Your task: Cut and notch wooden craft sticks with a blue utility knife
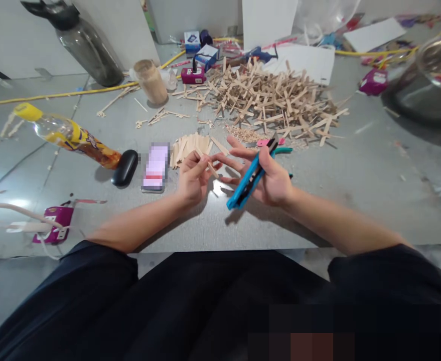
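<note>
- Currently, one slim wooden stick [212, 169] is in hand, up between the two hands over the front of the desk [190, 230]; the step looks like positioning or turning it.
- The left hand [193, 178] pinches it between thumb and fingers.
- The right hand [273, 180] grips a blue-handled tool [247, 184] slantwise across the palm under the thumb, its other fingers spread toward the stick; whether they touch it, I cannot tell.
- Behind lie a neat row of flat sticks [192, 147], a patch of small wood bits [243, 133] and a jumbled heap of sticks [276, 100].
- Bringing the tool to bear would call for a firm left pinch and a turned right wrist.
</note>
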Demonstrator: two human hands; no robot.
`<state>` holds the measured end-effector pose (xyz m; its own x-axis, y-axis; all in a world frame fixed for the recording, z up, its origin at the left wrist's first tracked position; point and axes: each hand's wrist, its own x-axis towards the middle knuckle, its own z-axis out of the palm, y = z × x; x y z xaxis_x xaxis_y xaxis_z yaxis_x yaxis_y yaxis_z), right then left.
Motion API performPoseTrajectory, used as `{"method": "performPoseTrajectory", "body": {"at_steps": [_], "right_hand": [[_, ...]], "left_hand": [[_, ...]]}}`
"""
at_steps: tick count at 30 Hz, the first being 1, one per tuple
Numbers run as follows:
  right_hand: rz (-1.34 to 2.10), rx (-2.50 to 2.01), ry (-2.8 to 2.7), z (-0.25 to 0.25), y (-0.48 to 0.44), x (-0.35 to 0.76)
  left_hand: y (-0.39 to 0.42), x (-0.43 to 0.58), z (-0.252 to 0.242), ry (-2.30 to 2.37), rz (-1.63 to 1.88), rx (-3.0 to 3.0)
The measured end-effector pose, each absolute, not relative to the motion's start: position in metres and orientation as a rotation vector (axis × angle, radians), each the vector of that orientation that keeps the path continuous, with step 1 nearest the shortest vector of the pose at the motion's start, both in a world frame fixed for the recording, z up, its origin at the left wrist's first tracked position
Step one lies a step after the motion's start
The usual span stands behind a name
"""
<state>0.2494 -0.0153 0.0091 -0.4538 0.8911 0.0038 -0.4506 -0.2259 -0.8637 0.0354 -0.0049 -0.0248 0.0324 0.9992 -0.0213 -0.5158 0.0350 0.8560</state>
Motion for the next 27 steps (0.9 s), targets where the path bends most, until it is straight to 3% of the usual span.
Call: {"method": "performPoseTrajectory", "body": {"at_steps": [12, 15, 20, 27], "right_hand": [[1.975, -0.636, -1.173, -0.011, -0.022, 0.246], [1.938, -0.68, -1.141, -0.012, -0.017, 0.246], [1.77, -0.791, -1.055, -0.012, 0.0, 0.254], [2.185, -0.623, -0.966, -0.022, -0.008, 0.248]], "left_hand": [[-0.016, 0.013, -0.036, 0.406, 0.672, 1.38], [-0.014, 0.012, -0.04, 0.431, 0.73, 1.459], [-0.024, 0.01, -0.056, 0.564, 1.13, 1.417], [-0.023, 0.0, -0.062, 0.412, 1.256, 1.672]]}}
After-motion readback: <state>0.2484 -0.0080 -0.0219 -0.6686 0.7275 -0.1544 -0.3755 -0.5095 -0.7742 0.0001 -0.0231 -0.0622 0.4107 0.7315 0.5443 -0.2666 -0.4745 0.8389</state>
